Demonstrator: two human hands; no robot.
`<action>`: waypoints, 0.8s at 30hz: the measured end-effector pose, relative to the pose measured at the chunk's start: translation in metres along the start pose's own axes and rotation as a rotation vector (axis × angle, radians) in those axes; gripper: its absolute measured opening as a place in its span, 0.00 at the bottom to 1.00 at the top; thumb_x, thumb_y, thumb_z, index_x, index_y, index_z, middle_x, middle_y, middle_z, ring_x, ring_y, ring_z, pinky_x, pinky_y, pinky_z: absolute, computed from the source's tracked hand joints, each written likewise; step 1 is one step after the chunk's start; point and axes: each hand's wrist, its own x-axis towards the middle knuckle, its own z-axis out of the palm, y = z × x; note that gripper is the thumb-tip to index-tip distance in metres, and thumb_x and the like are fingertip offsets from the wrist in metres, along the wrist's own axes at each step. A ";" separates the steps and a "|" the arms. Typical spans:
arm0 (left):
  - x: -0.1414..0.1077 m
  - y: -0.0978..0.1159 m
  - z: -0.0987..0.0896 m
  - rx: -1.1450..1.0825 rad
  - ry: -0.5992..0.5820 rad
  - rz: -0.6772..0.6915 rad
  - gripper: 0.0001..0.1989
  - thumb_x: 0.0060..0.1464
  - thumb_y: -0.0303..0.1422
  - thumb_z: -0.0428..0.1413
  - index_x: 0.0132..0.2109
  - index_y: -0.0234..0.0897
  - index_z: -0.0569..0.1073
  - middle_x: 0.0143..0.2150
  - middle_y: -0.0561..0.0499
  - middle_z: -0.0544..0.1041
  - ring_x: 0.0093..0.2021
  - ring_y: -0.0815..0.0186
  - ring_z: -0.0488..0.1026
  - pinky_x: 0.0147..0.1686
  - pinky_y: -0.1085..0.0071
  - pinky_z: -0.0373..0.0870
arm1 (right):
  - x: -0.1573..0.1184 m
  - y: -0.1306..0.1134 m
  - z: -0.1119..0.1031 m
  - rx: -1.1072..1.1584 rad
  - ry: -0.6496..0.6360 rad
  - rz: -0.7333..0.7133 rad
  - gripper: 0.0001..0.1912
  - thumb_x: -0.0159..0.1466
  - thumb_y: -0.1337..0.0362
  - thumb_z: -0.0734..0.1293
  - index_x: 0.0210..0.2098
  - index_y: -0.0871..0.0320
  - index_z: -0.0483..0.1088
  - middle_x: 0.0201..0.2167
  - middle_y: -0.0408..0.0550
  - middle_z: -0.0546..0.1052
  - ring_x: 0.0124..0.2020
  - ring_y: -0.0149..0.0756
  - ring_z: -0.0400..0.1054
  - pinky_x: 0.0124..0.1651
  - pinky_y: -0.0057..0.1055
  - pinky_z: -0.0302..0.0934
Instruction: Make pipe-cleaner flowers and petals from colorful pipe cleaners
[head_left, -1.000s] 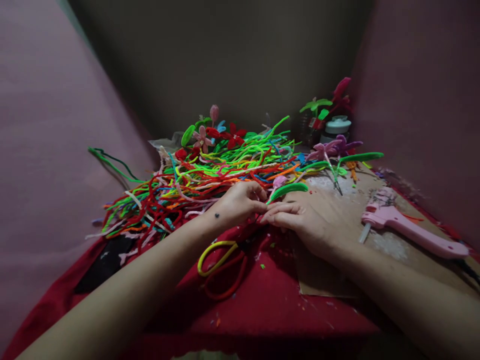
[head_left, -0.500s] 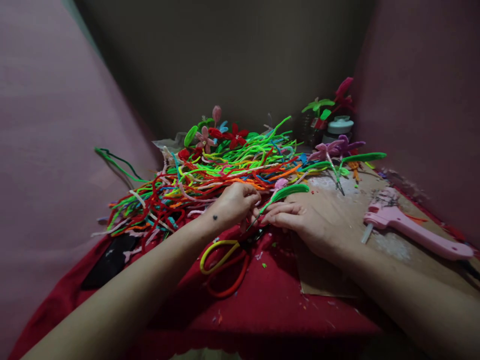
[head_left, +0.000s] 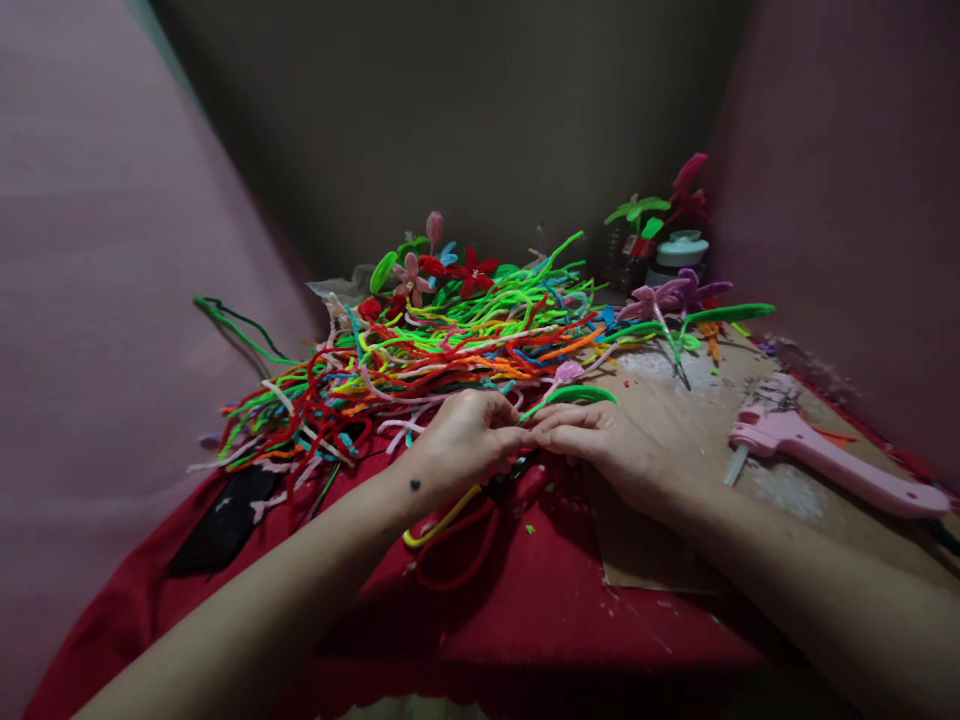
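Observation:
Between my two hands is a pipe-cleaner flower with a pink bud (head_left: pixel 568 372) and a long green leaf (head_left: pixel 577 394). My left hand (head_left: pixel 472 432) pinches at its stem, thumb and fingers pressed together. My right hand (head_left: pixel 592 438) is closed on the stem from the other side, its fingertips meeting those of the left. The lower stem is hidden by the fingers. Under my left wrist lie scissors with a yellow and a red handle loop (head_left: pixel 459 545), partly covered by the hand.
A heap of colourful pipe cleaners (head_left: pixel 450 345) spreads behind my hands. At right, a pink glue gun (head_left: pixel 817 440) rests on a brown board (head_left: pixel 652 560). Finished flowers (head_left: pixel 664 300) lie at the board's far edge, near a lidded jar (head_left: pixel 679 255). A black flat object (head_left: pixel 221 522) lies left.
My left hand has moved down and right to meet the right fingertips. The leaf and bud have sunk slightly, and the stem end that showed below is covered now.

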 end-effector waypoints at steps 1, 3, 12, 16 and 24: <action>-0.001 0.001 0.001 0.036 0.023 0.020 0.12 0.47 0.39 0.55 0.32 0.33 0.72 0.20 0.54 0.71 0.20 0.70 0.68 0.18 0.77 0.60 | 0.000 0.000 0.000 0.003 0.002 -0.002 0.08 0.50 0.63 0.64 0.21 0.56 0.75 0.28 0.46 0.75 0.35 0.38 0.67 0.41 0.34 0.59; -0.003 0.003 0.004 0.145 0.074 0.072 0.09 0.50 0.35 0.53 0.33 0.33 0.72 0.21 0.53 0.72 0.21 0.69 0.69 0.21 0.76 0.61 | 0.000 0.000 0.001 0.006 0.004 -0.001 0.07 0.50 0.63 0.64 0.21 0.56 0.75 0.27 0.46 0.75 0.36 0.38 0.67 0.42 0.33 0.59; -0.015 0.006 0.017 0.825 0.107 0.261 0.08 0.53 0.27 0.47 0.39 0.32 0.69 0.35 0.42 0.76 0.33 0.59 0.73 0.31 0.68 0.65 | 0.000 0.005 0.003 0.063 0.002 0.007 0.08 0.51 0.63 0.65 0.22 0.59 0.74 0.26 0.46 0.74 0.34 0.38 0.67 0.43 0.35 0.59; -0.015 0.006 0.016 0.901 0.112 0.242 0.12 0.53 0.24 0.45 0.44 0.31 0.66 0.37 0.40 0.76 0.36 0.56 0.74 0.31 0.66 0.66 | -0.001 0.007 0.000 0.140 0.006 -0.019 0.08 0.51 0.65 0.64 0.23 0.56 0.76 0.28 0.47 0.76 0.36 0.40 0.68 0.42 0.35 0.60; -0.014 -0.009 -0.002 0.800 0.144 0.182 0.13 0.56 0.31 0.46 0.48 0.38 0.67 0.38 0.44 0.76 0.38 0.59 0.74 0.34 0.67 0.66 | -0.003 0.014 -0.006 0.232 -0.054 -0.067 0.11 0.53 0.65 0.64 0.31 0.55 0.78 0.36 0.48 0.78 0.39 0.39 0.69 0.43 0.35 0.61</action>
